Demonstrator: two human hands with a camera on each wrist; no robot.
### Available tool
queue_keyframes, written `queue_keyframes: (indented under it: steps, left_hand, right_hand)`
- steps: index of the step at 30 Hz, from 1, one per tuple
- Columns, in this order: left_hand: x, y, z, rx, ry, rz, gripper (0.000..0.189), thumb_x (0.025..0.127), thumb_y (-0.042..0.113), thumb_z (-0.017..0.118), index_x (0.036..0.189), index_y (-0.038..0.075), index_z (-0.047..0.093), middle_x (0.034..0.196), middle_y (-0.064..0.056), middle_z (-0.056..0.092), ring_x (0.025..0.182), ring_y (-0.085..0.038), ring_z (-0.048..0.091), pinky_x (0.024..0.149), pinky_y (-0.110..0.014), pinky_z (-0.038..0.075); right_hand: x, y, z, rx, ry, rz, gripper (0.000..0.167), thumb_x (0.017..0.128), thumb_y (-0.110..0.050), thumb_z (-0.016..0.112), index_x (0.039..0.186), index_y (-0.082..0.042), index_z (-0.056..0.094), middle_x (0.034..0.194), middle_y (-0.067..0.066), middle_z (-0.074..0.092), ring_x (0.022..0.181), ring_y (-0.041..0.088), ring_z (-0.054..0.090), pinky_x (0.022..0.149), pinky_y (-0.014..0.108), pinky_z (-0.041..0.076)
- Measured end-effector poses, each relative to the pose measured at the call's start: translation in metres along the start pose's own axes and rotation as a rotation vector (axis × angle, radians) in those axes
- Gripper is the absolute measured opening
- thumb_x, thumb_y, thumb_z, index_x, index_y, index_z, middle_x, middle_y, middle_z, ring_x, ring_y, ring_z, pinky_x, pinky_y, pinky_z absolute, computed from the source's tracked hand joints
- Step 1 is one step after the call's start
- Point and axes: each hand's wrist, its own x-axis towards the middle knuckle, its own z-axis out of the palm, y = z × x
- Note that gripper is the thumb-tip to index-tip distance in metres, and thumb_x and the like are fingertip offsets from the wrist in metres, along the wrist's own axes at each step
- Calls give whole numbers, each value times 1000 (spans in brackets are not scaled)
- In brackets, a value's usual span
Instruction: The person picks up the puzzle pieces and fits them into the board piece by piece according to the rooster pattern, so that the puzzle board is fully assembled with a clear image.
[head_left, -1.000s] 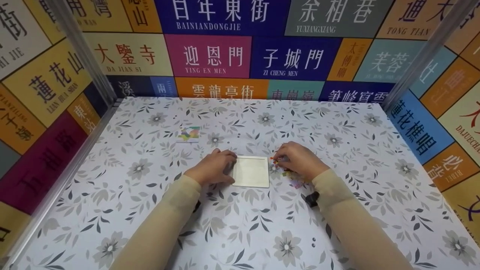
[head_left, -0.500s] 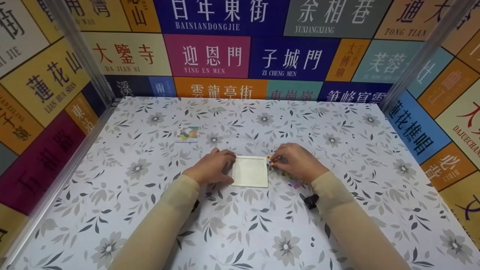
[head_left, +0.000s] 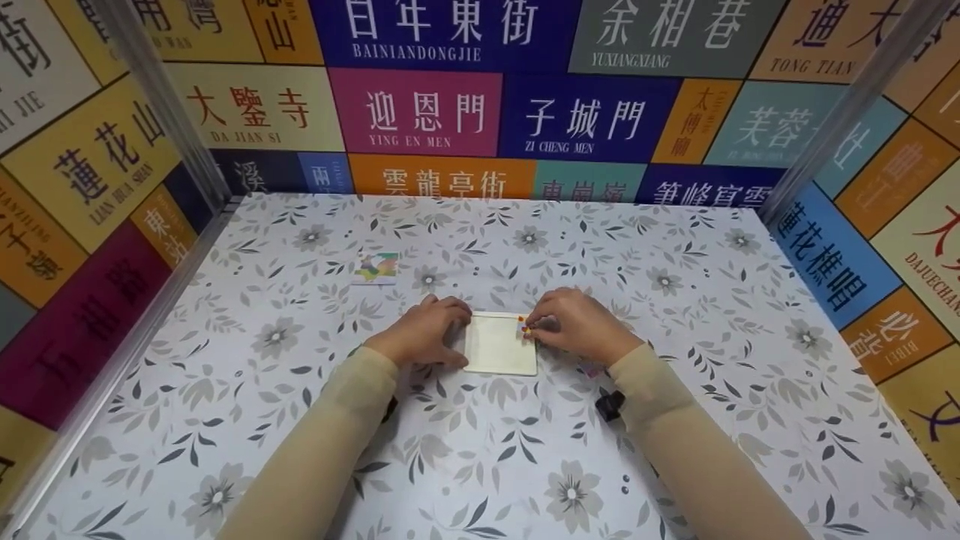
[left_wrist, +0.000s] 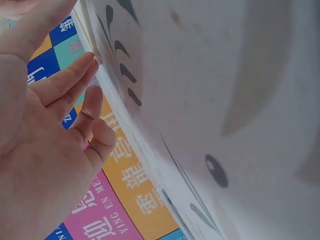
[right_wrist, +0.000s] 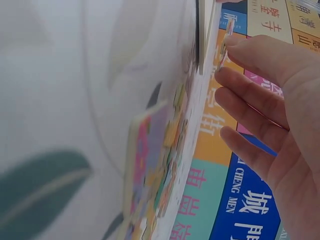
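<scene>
A shallow cream-coloured puzzle tray point(head_left: 499, 346) lies flat on the table in the head view. My left hand point(head_left: 427, 334) rests against its left edge, thumb near the lower corner and fingers near the upper one. In the left wrist view, extended fingertips point(left_wrist: 91, 59) touch the tray's side. Between thumb and fingers, my right hand point(head_left: 581, 326) pinches a small multicoloured puzzle piece point(head_left: 524, 330) over the tray's upper right part. The right wrist view shows that piece point(right_wrist: 227, 42) held on edge. Whether it touches the tray I cannot tell.
Several loose puzzle pieces point(right_wrist: 155, 165) lie to the right of the tray, mostly hidden beneath my right hand in the head view. A small colourful picture square point(head_left: 376, 268) lies farther back on the left. Printed panels point(head_left: 420, 112) wall in the table point(head_left: 480, 450).
My right hand has moved left with the puzzle piece, from beside the tray to over its upper right part. The left hand has stayed at the tray's left edge.
</scene>
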Motion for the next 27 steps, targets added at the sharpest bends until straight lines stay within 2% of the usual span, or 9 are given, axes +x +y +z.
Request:
queue_keyframes:
  steps: [6, 10, 18, 27]
  left_hand:
    - [0, -3, 0, 12, 16, 35, 64, 80, 32, 90, 132, 5, 66, 148, -5, 56, 131, -32, 48, 114, -48, 40]
    - [2, -3, 0, 1, 23, 49, 63, 79, 32, 91, 130, 3, 67, 146, -6, 57, 132, -33, 49, 115, -47, 40]
    - [4, 2, -3, 0, 0, 10, 62, 78, 32, 92, 129, 4, 68, 146, -6, 58, 132, -31, 49, 114, -45, 41]
    - [5, 2, -3, 1, -10, -25, 63, 79, 32, 91, 131, 7, 68, 147, -3, 56, 136, -30, 48, 117, -44, 39]
  right_hand:
    - [9, -7, 7, -15, 19, -56, 13, 91, -23, 80, 101, -15, 83, 99, 2, 75, 94, 23, 70, 88, 40, 56]
    - [14, -13, 10, -6, 6, -62, 14, 91, -24, 80, 101, -15, 83, 99, 2, 75, 94, 22, 70, 87, 39, 56]
    - [27, -22, 17, -44, -32, -83, 14, 91, -25, 79, 99, -15, 83, 98, 2, 75, 94, 21, 69, 86, 39, 57]
    - [38, -29, 23, -94, -14, -120, 8, 89, -19, 79, 95, -16, 83, 95, 1, 76, 91, 21, 69, 84, 38, 57]
